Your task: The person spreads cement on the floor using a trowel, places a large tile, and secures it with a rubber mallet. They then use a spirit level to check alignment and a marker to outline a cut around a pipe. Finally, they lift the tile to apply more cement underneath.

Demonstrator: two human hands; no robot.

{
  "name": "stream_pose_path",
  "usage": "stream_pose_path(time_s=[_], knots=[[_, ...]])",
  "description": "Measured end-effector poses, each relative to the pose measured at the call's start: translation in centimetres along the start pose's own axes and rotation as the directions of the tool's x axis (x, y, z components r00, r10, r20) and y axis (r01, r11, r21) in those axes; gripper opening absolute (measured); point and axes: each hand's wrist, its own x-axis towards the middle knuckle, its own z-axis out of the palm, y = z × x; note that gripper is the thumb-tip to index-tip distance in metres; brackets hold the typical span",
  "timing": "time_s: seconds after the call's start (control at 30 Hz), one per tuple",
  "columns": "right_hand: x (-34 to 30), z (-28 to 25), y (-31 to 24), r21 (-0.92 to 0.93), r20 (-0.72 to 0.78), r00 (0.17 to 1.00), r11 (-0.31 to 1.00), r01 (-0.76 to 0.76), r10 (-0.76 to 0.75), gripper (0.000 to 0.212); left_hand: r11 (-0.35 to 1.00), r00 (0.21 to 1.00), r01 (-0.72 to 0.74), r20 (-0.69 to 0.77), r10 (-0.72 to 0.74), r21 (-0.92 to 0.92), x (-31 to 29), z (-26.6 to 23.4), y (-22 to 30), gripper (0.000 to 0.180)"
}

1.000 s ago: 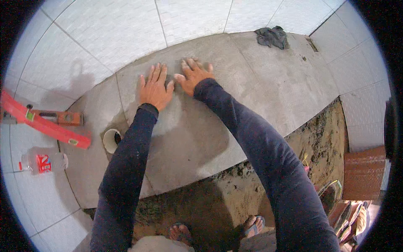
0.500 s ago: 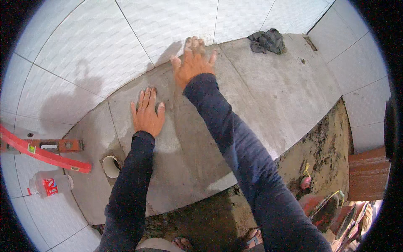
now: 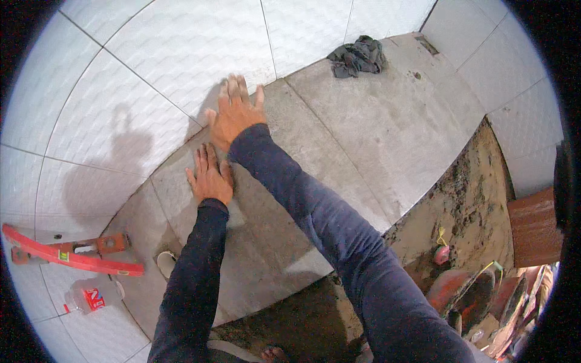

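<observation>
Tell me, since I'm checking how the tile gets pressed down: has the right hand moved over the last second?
Yes. The right hand has slid away from the left hand, forward across the grey tile to its far edge by the white tiles.

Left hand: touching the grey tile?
Touching. Head view shows the left hand lying flat, palm down, on the grey tile, fingers spread, no gap visible.
</observation>
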Motion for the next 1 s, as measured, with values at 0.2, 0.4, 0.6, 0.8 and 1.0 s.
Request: stream_pose_path(time_s=[0.2,0.4,0.6,0.8,1.0], knots=[[-2.6,4.6,6.8,-0.093,0.097,0.995,0.996,-0.001,0.011,0.074,1.0,1.0,-0.01,-0.014,0.011,0.007,0.8,0.4,2.0,0.061],[-18.8,-4.8,6.0,0.225,0.339,0.814,0.88,0.418,-0.473,0.043,0.984,0.998,-0.021,-0.062,0.032,0.175,1.1,4.0,-3.2,0.06],[-41.3,-30.0,11.7,0.114,0.689,0.724,0.981,-0.158,0.037,0.014,0.985,0.999,-0.007,-0.041,0.014,0.173,1.7,1.8,-1.4,0.059],[-66.7,-39.5,6.8,-0.463,0.394,0.117,0.307,-0.831,0.912,0.028,1.0,0.999,-0.029,0.021,0.029,-0.01,3.0,4.3,-3.0,0.062],[-73.3,-41.5,5.2,-0.354,-0.291,-0.168,-0.269,-0.895,0.942,0.029,0.987,0.997,-0.071,-0.024,0.075,0.142,2.5,6.3,-3.0,0.064]])
